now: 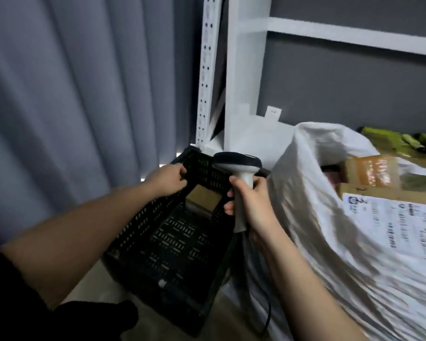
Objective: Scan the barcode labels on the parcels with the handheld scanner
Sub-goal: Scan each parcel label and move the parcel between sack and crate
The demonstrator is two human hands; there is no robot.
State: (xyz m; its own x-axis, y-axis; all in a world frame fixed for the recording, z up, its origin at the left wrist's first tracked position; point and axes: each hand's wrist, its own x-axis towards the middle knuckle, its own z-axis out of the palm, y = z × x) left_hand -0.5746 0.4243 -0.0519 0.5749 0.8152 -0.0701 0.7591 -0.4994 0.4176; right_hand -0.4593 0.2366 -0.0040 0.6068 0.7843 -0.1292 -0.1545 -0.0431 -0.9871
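Grey handheld scanner (241,183) gripped in right hand (253,205); left hand (166,179) grips black perforated plastic crate (172,242) rim w/ small brown cardboard parcel (203,196) inside.

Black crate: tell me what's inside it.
Inside the black crate lies one brown cardboard parcel at the far end, on the slotted floor. The scanner in the right hand covers the parcel's right edge. No label shows on it.

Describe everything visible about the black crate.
The black crate is a perforated plastic bin with slotted walls and floor. It sits tilted, its open side toward the camera, between the grey curtain and the white sack. The left hand grips its far rim. A brown cardboard parcel lies inside at the far end.
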